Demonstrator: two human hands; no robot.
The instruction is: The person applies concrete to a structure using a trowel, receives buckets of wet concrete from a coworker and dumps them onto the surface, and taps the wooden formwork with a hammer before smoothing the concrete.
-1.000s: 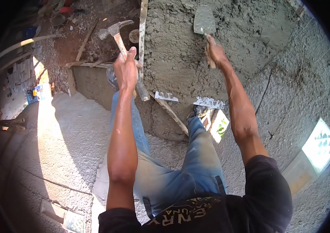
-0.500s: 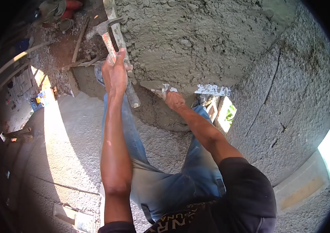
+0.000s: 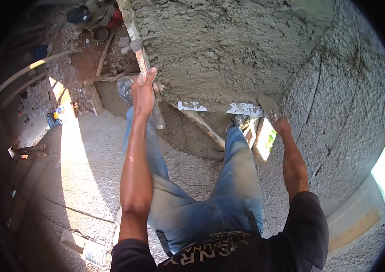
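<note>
My left hand is closed around the red-and-white handle of a hammer, whose head lies against the upright wooden strip at the left edge of the wet mortar. On the right, my right hand grips a trowel; its mortar-smeared blade is at the right end of the white-flecked bottom edge board. The trowel's handle is mostly hidden by my fingers. Rough, lumpy mortar covers the surface above that board.
A wooden stick slants below the edge board, between my legs. Rough grey wall rises on the right. Another person is at the upper left near a bucket. Sunlight falls across the grey surface at left.
My right hand and the trowel have moved right along the bottom board, uncovering its left part and the slanted stick. The hammer has swung more upright, its head now against the wooden strip.
</note>
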